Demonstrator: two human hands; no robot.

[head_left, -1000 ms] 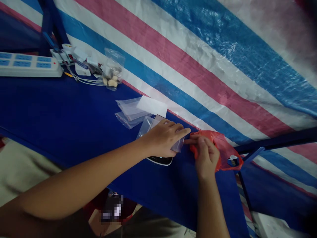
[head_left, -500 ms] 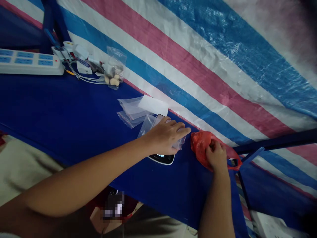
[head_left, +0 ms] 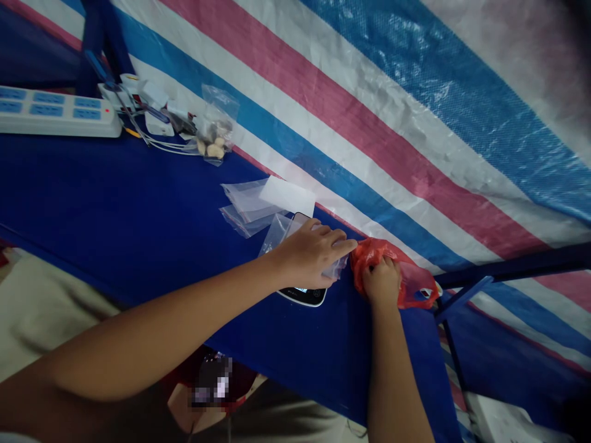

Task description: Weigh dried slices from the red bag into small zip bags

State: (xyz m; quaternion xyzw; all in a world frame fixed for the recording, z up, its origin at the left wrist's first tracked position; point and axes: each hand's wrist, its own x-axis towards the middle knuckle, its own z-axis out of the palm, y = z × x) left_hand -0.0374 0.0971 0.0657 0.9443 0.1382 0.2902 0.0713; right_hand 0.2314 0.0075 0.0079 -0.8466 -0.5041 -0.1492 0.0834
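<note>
My left hand [head_left: 318,249] is over a small digital scale [head_left: 302,298], with its fingers bent round a clear zip bag [head_left: 337,269] that lies on the scale. The hand covers most of the scale, though part of the lit display shows below it. Right of the scale is a crumpled red plastic bag [head_left: 406,280]. My right hand [head_left: 383,282] is curled at this red bag, its fingertips sunk in the folds and hidden. What is inside the red bag cannot be seen.
Flat clear bags [head_left: 247,200] and a white card [head_left: 289,195] lie behind the scale. Further left are a clear bag of pale pieces [head_left: 215,147], cables, plugs and a white power strip [head_left: 60,114]. A striped sheet [head_left: 351,141] rises along the back of the blue table [head_left: 138,203].
My right hand has shifted left, closer to the scale, and the red bag has moved a little left with it. The left hand stays in place on the clear bag.
</note>
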